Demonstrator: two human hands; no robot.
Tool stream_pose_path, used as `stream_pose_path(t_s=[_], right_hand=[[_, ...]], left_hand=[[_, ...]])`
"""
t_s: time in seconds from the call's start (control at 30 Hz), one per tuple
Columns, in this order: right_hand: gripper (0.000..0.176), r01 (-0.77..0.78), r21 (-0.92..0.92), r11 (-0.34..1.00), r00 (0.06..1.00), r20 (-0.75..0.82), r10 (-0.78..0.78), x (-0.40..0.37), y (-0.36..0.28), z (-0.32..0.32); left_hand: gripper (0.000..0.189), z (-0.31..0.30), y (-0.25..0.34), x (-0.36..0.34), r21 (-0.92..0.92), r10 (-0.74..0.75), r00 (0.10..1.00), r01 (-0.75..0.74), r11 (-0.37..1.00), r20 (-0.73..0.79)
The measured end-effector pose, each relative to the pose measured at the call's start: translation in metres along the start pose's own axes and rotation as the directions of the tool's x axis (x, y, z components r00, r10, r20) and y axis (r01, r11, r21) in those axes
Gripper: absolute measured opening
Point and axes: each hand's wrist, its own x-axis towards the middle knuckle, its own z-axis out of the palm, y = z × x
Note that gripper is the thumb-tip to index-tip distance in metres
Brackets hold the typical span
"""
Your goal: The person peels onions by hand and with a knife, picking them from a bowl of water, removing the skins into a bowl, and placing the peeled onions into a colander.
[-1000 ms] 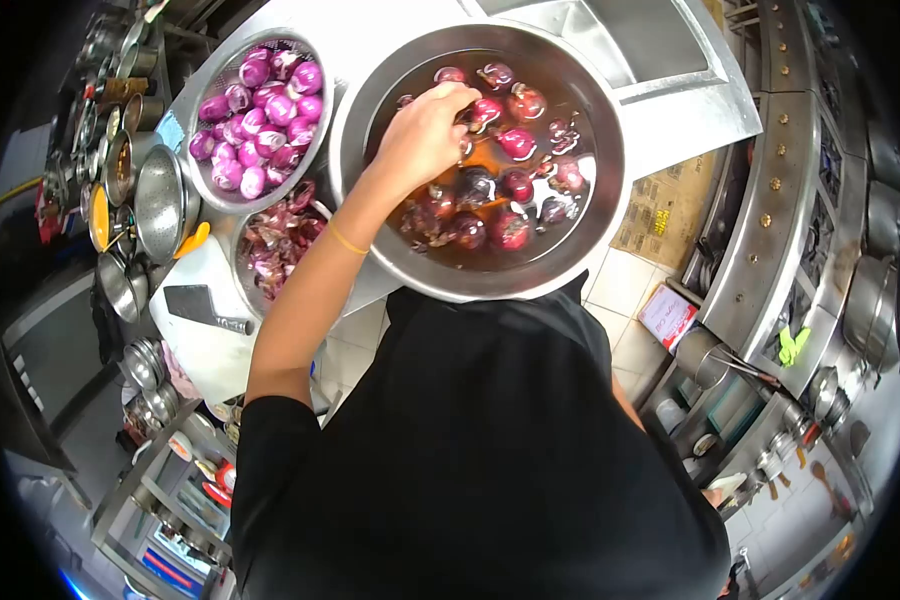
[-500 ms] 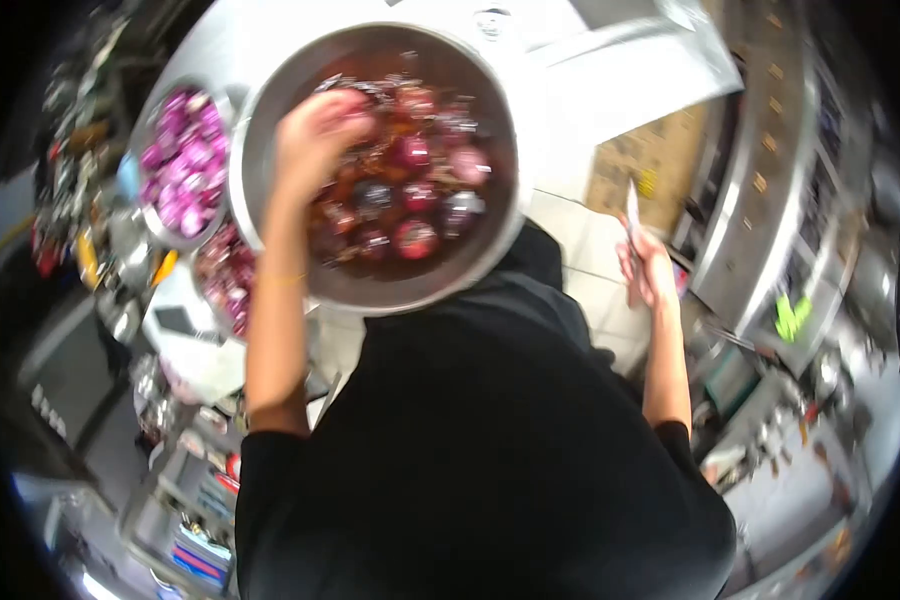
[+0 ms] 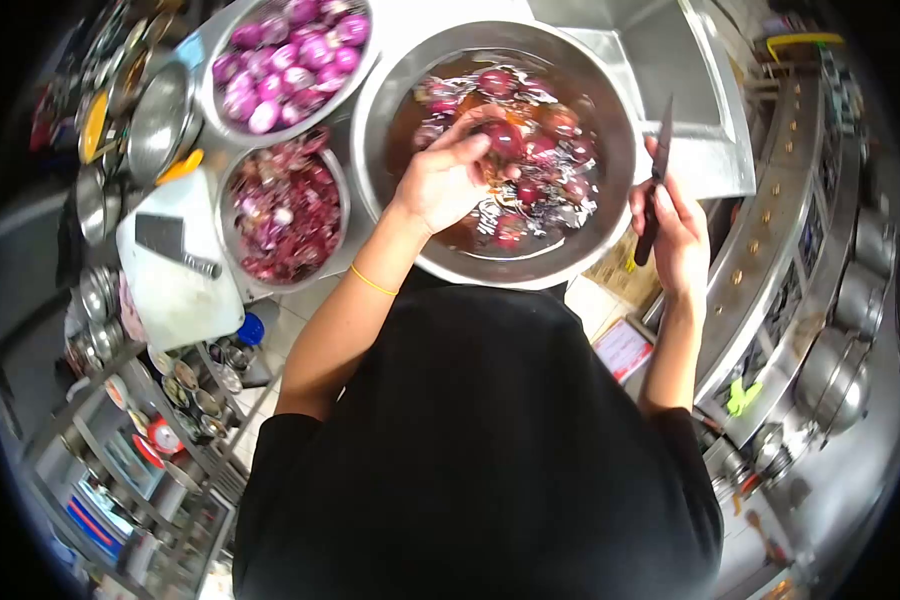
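Note:
My left hand holds a dark red onion between its fingers, above the water in a large metal bowl. Several red onions float in that brownish water. To the right of the bowl's rim, my right hand grips the dark handle of a small knife, its blade pointing up and away. Peeled purple onions fill a metal bowl at the upper left. Below them a smaller bowl holds onion skins.
A white cutting board with a cleaver on it lies at the left. Behind the large bowl, to the right, is a metal sink. A long steel stove counter runs down the right side.
The view has shifted, so the bowls appear further right. My left hand has come up from the onions with one in its fingers. My right hand, with the knife, is now closer to the bowl.

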Motion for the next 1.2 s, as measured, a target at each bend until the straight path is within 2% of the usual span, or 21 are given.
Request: stream_pose_path(t_s=[0.03, 0.07, 0.1, 0.13, 0.17, 0.23, 0.3, 0.37, 0.43, 0.47, 0.5, 0.57, 0.63, 0.7, 0.77, 0.83, 0.9, 1.0, 1.07, 1.1, 1.2], right_hand=[[0.047, -0.005, -0.115, 0.993, 0.999, -0.035, 0.001, -0.001, -0.007, 0.016], [0.046, -0.009, -0.176, 0.984, 0.997, -0.079, -0.005, -0.002, -0.015, 0.034], [0.046, -0.014, -0.229, 0.973, 0.994, -0.109, -0.012, -0.002, -0.02, 0.051], [0.046, 0.039, -0.292, 0.956, 0.991, -0.111, -0.075, -0.001, -0.017, 0.06], [0.046, 0.092, -0.356, 0.93, 0.984, -0.109, -0.139, 0.003, -0.014, 0.067], [0.045, 0.267, -0.447, 0.854, 0.949, -0.031, -0.313, 0.008, -0.019, 0.084], [0.044, 0.375, -0.49, 0.787, 0.888, -0.053, -0.456, 0.001, -0.032, 0.103], [0.044, 0.422, -0.399, 0.814, 0.867, -0.084, -0.491, -0.002, -0.044, 0.112], [0.044, 0.286, -0.525, 0.801, 0.904, -0.129, -0.407, 0.0, -0.043, 0.126], [0.044, 0.194, -0.576, 0.794, 0.906, -0.204, -0.37, 0.004, -0.035, 0.134], [0.045, 0.186, -0.62, 0.762, 0.938, -0.12, -0.326, 0.003, -0.033, 0.143], [0.043, 0.148, -0.458, 0.876, 0.983, -0.03, -0.181, 0.003, -0.015, 0.172], [0.043, 0.12, -0.386, 0.915, 0.992, 0.082, -0.096, 0.009, 0.002, 0.214], [0.042, 0.079, -0.386, 0.919, 0.979, 0.205, 0.002, 0.015, 0.016, 0.252], [0.041, 0.01, -0.337, 0.941, 0.942, 0.318, 0.104, 0.019, 0.021, 0.282], [0.04, 0.051, -0.386, 0.921, 0.922, 0.373, 0.106, 0.021, 0.025, 0.308], [0.039, 0.278, -0.434, 0.857, 0.869, 0.494, -0.031, 0.024, 0.032, 0.324], [0.038, 0.318, -0.401, 0.859, 0.826, 0.562, -0.043, 0.032, 0.031, 0.339], [0.036, 0.416, -0.368, 0.831, 0.788, 0.602, -0.128, 0.04, 0.031, 0.344], [0.036, 0.415, -0.371, 0.831, 0.79, 0.6, -0.126, 0.043, 0.03, 0.344], [0.036, 0.33, -0.37, 0.868, 0.8, 0.598, -0.049, 0.045, 0.027, 0.342]], left_hand=[[0.038, 0.008, 0.015, -0.012, 0.186, 0.028, 0.998, -0.016, 0.982, -0.064], [0.042, 0.007, 0.023, -0.012, 0.572, 0.207, 0.978, -0.162, 0.804, -0.014], [0.046, 0.007, 0.029, -0.012, 0.857, 0.347, 0.935, -0.236, 0.458, 0.072], [0.048, 0.017, 0.036, -0.018, 0.981, 0.295, 0.95, -0.144, 0.131, 0.1], [0.049, 0.027, 0.042, -0.023, 0.978, 0.23, 0.97, -0.032, -0.204, 0.08], [0.046, 0.03, 0.039, -0.021, 0.834, 0.272, 0.861, -0.264, -0.485, 0.431], [0.044, 0.062, 0.052, -0.033, 0.927, 0.335, 0.879, -0.251, -0.28, 0.339], [0.046, 0.044, 0.049, -0.026, 0.913, 0.417, 0.841, -0.197, -0.357, 0.344], [0.043, 0.009, 0.058, -0.028, 0.987, 0.342, 0.934, -0.143, 0.079, 0.108], [0.043, 0.005, 0.069, -0.04, 0.911, 0.284, 0.957, -0.07, 0.407, -0.054], [0.042, -0.004, 0.085, -0.058, 0.732, 0.151, 0.971, 0.036, 0.681, -0.187], [0.042, -0.037, 0.115, -0.099, 0.366, 0.125, 0.982, -0.065, 0.928, -0.142], [0.045, -0.052, 0.131, -0.138, 0.141, 0.193, 0.98, -0.183, 0.973, -0.056], [0.035, -0.047, 0.141, -0.165, 0.212, 0.283, 0.94, -0.242, 0.947, -0.191], [0.033, -0.045, 0.146, -0.18, 0.172, 0.35, 0.907, -0.316, 0.933, -0.234], [0.036, -0.034, 0.148, -0.189, 0.168, 0.418, 0.856, -0.384, 0.908, -0.303], [0.04, -0.034, 0.15, -0.198, 0.17, 0.489, 0.787, -0.46, 0.871, -0.376], [0.036, -0.044, 0.147, -0.21, 0.296, 0.588, 0.759, -0.515, 0.805, -0.28], [0.035, -0.04, 0.147, -0.211, 0.305, 0.626, 0.713, -0.549, 0.778, -0.316], [0.035, -0.038, 0.147, -0.209, 0.312, 0.652, 0.675, -0.573, 0.758, -0.345], [0.034, -0.037, 0.149, -0.203, 0.312, 0.677, 0.67, -0.601, 0.736, -0.304]])
